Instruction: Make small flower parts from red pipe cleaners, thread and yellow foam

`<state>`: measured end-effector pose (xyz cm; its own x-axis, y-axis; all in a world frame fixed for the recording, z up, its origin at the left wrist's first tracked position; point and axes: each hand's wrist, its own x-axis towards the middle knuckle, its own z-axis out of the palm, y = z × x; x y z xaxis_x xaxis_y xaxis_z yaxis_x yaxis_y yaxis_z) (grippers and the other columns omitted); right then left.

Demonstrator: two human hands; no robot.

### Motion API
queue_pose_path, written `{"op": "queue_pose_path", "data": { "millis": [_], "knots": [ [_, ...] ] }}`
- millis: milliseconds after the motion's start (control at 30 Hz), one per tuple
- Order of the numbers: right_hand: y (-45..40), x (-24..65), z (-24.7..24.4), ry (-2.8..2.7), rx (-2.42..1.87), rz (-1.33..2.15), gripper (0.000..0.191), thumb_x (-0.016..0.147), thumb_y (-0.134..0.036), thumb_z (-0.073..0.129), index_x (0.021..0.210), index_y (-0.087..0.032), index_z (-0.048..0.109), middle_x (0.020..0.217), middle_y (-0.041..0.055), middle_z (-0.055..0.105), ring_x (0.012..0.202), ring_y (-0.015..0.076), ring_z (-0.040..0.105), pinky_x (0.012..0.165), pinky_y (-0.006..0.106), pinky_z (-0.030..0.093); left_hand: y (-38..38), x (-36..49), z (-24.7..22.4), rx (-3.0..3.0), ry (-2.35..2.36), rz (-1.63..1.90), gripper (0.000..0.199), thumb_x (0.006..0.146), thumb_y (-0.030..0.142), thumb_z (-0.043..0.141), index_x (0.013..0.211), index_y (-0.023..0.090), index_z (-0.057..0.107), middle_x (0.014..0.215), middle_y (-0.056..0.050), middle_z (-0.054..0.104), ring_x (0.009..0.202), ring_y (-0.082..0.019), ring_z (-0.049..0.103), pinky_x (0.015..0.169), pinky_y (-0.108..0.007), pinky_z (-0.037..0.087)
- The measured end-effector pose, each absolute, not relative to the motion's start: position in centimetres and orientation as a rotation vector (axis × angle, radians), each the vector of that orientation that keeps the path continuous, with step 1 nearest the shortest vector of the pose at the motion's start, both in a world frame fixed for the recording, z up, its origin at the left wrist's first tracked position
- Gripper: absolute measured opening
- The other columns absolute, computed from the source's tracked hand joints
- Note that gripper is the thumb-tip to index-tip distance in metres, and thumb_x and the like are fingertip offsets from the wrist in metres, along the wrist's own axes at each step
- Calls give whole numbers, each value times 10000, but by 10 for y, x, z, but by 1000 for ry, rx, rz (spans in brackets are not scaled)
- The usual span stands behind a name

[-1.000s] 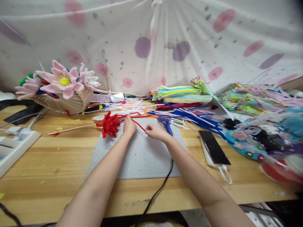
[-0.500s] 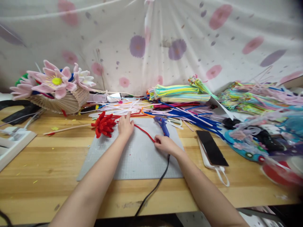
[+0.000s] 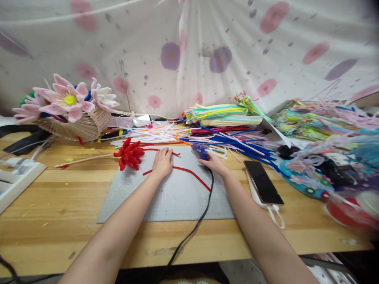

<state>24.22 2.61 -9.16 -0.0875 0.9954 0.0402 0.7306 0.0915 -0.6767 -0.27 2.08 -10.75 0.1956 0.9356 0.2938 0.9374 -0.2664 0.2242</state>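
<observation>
My left hand (image 3: 162, 162) is over the grey cutting mat, its fingers bent and closed around a short red pipe cleaner (image 3: 177, 154) that shows on both sides of the fingertips. Under the same hand runs a longer red pipe cleaner (image 3: 192, 172), lying curved across the mat. My right hand (image 3: 215, 162) is wrapped round the handle of a blue hot glue gun (image 3: 200, 150), whose orange nozzle points left. Its black cord (image 3: 204, 213) trails toward the front edge. A red fuzzy flower (image 3: 129, 154) on a pale stem lies left of my left hand.
Several loose pipe cleaners (image 3: 245, 148) and bundles (image 3: 225, 115) line the back of the cutting mat (image 3: 124, 205). A phone (image 3: 263, 182) lies right. A basket (image 3: 77, 128) of pink flowers and a power strip (image 3: 26, 179) stand left. Craft pieces (image 3: 310, 177) crowd the right side.
My right hand has let go of the long red pipe cleaner and taken hold of the glue gun. My left hand has moved slightly right and nearer, and the short pipe cleaner lies nearer too.
</observation>
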Motion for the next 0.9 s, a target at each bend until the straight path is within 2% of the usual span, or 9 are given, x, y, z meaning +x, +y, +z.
{"op": "queue_pose_path", "data": {
  "millis": [100,200,300,433,500,567,667,767,900],
  "knots": [
    [36,240,-98,-1798,-1599,885,288,629,-280,542,875,-155,623,800,30,620,711,163,533,659,275,412,32,-2,-110,-2439,-1973,-486,441,848,271,359,1245,136,495,1348,-132,437,1271,-270,347,1065,-432,246],
    [50,244,-97,-1716,-1501,1082,352,564,-236,535,896,-165,628,792,13,625,658,143,523,609,253,400,46,-3,-111,-2442,-2042,-445,479,843,306,368,1273,120,465,1389,-145,388,1319,-276,277,1079,-438,218],
    [67,245,-92,-1652,-1586,1155,365,533,-232,526,879,-162,618,691,0,598,548,116,464,528,240,363,59,-1,-113,-2392,-2104,-471,511,829,320,384,1292,110,438,1398,-154,373,1328,-279,261,1082,-446,206],
    [88,242,-88,-1664,-1506,1180,323,506,-207,516,809,-157,617,723,9,608,594,117,477,571,238,379,66,3,-115,-2323,-2104,-608,545,800,328,437,1298,106,419,1404,-157,357,1323,-296,260,1081,-479,189],
    [94,240,-91,-1634,-1445,1182,313,508,-215,513,797,-157,618,754,14,615,623,123,491,595,242,390,65,3,-114,-2260,-2047,-762,516,785,306,468,1258,104,451,1387,-160,371,1304,-299,285,1067,-474,219],
    [97,240,-96,-1563,-1432,1156,318,521,-232,507,809,-154,618,761,21,617,630,129,501,600,250,396,60,3,-111,-2238,-1935,-923,403,790,263,462,1162,116,518,1297,-148,461,1229,-272,380,1026,-429,296],
    [94,244,-103,-1531,-1479,1015,327,536,-254,521,828,-148,624,787,34,626,678,151,528,643,271,416,48,0,-107,-2430,-1719,-986,247,834,267,421,979,152,584,1045,-103,587,1017,-213,509,894,-347,407],
    [81,253,-103,-1626,-1556,862,311,550,-260,543,823,-147,643,784,37,637,723,175,549,690,295,429,32,-3,-105,-2756,-1428,-763,223,833,340,457,907,179,592,934,-72,597,917,-196,518,807,-322,431],
    [57,269,-100,-1714,-1593,824,319,588,-268,539,861,-152,657,771,36,644,717,182,557,679,298,433,11,-9,-104,-2780,-1331,-615,195,859,233,405,881,189,594,904,-67,594,875,-185,509,757,-314,426]
  ]
}}
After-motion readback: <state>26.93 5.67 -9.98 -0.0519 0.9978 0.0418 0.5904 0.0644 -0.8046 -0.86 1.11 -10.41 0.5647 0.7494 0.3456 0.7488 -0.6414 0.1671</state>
